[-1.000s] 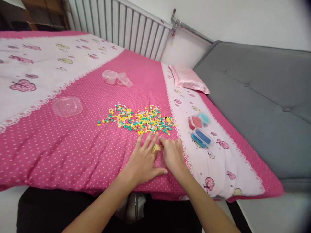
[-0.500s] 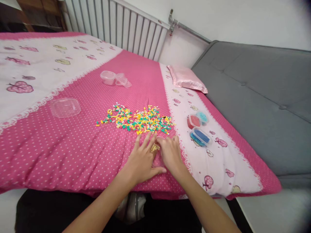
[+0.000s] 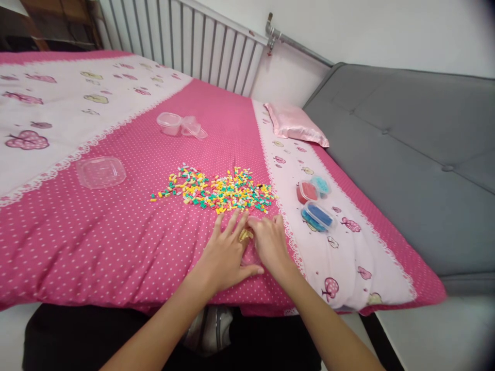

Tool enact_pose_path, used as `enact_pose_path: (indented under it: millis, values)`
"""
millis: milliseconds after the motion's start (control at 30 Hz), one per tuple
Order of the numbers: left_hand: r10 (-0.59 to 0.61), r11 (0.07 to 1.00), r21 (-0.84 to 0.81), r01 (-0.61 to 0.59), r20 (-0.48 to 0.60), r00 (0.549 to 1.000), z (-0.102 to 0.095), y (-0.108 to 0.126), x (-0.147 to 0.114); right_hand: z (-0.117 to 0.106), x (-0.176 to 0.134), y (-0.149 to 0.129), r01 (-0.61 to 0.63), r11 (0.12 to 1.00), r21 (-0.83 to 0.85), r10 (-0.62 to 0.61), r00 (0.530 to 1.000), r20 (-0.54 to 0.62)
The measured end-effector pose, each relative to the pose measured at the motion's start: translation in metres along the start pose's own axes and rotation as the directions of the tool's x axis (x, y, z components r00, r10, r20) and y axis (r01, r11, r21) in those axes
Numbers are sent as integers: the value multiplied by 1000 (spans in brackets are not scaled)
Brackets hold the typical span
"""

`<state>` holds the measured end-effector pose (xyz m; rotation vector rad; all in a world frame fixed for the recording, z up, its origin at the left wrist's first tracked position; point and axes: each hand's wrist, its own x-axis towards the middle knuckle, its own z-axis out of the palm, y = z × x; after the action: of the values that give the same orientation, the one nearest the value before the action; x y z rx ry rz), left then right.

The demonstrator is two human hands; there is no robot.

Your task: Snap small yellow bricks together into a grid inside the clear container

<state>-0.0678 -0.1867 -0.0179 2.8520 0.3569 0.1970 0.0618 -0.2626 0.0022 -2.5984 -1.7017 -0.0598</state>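
Observation:
Between my hands at the near part of the bed is a clear plastic container [image 3: 251,256], mostly hidden, with yellow pieces [image 3: 245,235] showing inside. Spread fingers of my left hand [image 3: 228,252] lie along its left side and partly over it. My right hand [image 3: 269,241] is curled at its right rim, thumb and fingertips mostly hidden. Just beyond my fingertips a loose pile of small yellow, green, white and pink pieces [image 3: 228,190] covers the bedspread.
On the right sit lidded tubs: a red one [image 3: 308,191], a light-blue one [image 3: 320,186] and a dark-blue one [image 3: 317,216]. Left lies a clear lid [image 3: 101,172]; farther back, clear containers [image 3: 169,123]. A pink pillow [image 3: 296,125] rests near the grey headboard [image 3: 394,154].
Both hands stay in nearly the same place on the container. The whole view has shifted slightly; the pile and tubs look unchanged.

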Motion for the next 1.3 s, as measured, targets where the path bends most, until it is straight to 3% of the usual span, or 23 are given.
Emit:
enact_pose_path:
  millis: [533, 867, 1033, 1167, 1300]
  values:
    - [24, 1000, -5, -24, -39, 999, 0, -2, -2, -5, -3, 1, -91, 995, -30, 91, 996, 9]
    - [28, 997, -71, -34, -75, 997, -11, -13, -14, -6, -4, 16, -35, 985, 172, 52, 994, -101]
    - [8, 937, -344, -62, -155, 988, 5, -27, -30, 0, -20, 22, -79, 940, 332, 153, 967, -203]
    - [-66, 907, -420, -24, -198, 978, 25, -30, -33, 12, -33, 20, -55, 904, 423, 143, 973, -179]
    - [-125, 887, -462, 21, -195, 973, 33, -28, -29, 17, -36, 16, -35, 887, 460, 114, 983, -144]
